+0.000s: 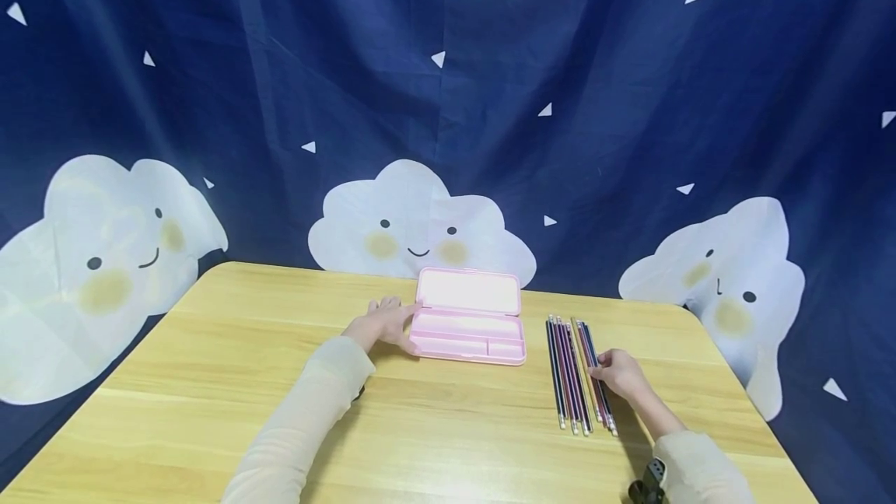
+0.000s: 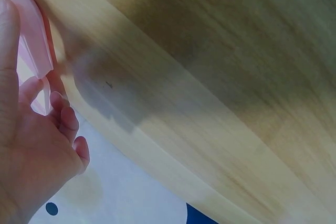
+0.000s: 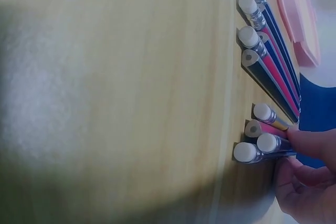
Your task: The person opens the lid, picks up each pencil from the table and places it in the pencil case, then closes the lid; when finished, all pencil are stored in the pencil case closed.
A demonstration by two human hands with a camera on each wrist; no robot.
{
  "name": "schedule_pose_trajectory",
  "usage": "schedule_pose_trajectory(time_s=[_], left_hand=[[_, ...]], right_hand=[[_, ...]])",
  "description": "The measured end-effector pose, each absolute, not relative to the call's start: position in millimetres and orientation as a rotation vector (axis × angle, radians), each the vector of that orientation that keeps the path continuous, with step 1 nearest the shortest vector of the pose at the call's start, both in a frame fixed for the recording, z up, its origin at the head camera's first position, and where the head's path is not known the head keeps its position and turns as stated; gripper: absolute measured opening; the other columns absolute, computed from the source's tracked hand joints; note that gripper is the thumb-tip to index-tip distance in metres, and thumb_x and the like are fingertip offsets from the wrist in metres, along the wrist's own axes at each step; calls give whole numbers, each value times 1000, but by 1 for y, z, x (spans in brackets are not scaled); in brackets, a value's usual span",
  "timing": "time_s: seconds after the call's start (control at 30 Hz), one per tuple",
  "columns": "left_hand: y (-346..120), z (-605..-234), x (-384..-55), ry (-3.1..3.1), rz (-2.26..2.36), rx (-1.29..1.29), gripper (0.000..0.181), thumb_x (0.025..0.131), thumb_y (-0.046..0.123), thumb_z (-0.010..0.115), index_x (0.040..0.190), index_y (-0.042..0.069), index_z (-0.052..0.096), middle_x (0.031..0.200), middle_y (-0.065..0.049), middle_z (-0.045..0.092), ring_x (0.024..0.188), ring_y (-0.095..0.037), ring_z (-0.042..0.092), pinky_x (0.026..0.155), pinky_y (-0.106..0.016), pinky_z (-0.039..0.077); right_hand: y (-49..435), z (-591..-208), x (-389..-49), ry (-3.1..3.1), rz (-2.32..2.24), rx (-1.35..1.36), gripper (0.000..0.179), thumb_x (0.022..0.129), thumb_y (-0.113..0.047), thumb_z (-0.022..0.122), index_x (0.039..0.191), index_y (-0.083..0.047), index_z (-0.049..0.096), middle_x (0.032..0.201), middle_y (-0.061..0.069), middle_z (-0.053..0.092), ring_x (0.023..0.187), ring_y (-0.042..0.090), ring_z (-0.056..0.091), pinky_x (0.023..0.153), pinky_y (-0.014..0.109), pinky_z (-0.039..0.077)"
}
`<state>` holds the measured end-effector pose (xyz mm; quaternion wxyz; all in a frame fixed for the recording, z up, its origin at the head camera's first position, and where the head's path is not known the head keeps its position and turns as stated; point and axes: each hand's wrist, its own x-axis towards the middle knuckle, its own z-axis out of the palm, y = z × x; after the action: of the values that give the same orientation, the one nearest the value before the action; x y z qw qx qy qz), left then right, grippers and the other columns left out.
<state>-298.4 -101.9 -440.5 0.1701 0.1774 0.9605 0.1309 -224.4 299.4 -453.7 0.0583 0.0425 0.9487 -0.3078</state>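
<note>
An unfolded pink pencil case [image 1: 467, 323] lies at the table's far side, its lid laid back and its divided tray facing up. My left hand [image 1: 389, 323] is at its left end, thumb and index finger spread and touching the tray's edge; in the left wrist view the other fingers are loosely bent. Right of the case, several striped pencils [image 1: 564, 372] lie side by side, eraser ends towards me. At their right side my right hand [image 1: 621, 373] pinches a smaller bunch of pencils [image 3: 266, 142] between thumb and fingers. Some pencil shafts are hidden by that hand.
The light wooden table [image 1: 448, 426] ends just behind the case. A dark blue curtain [image 1: 448, 61] with cloud faces hangs behind it. A small black device [image 1: 649, 481] sits at the right wrist.
</note>
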Motion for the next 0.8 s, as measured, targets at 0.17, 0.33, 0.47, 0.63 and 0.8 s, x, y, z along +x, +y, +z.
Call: schedule_pose_trajectory(time_s=[0.17,0.33,0.47,0.63,0.8], left_hand=[[-102,-441,-299,2732,369,508,100,62,50,78,144,17,29,140,-29,27,128,-39,25,102,-55,21],[-103,-442,-298,2740,358,511,101,62,51,77,143,17,30,140,-28,29,127,-38,27,101,-53,23],[-103,-443,-298,2744,360,513,100,61,51,78,143,17,31,139,-28,30,127,-38,28,100,-53,24],[-103,-444,-299,2744,354,506,100,61,52,78,143,19,31,139,-26,31,124,-35,30,97,-49,26],[-103,-443,-299,2744,341,496,102,61,54,77,144,20,29,139,-25,31,122,-34,31,96,-48,27]], right_hand=[[307,-465,-232,2870,-973,113,34,78,-12,67,96,14,54,89,23,58,81,31,55,75,44,48],[316,-478,-237,2916,-987,35,29,79,-13,66,92,12,58,83,19,61,74,27,57,70,40,50],[306,-461,-228,2930,-933,78,23,79,-3,59,92,15,55,84,23,60,75,31,57,71,45,50],[297,-445,-227,2992,-902,47,27,81,-1,54,99,18,53,89,27,60,79,34,57,75,48,48],[288,-436,-229,3008,-926,-16,25,83,-2,53,102,14,55,86,24,62,78,33,59,73,47,49]])
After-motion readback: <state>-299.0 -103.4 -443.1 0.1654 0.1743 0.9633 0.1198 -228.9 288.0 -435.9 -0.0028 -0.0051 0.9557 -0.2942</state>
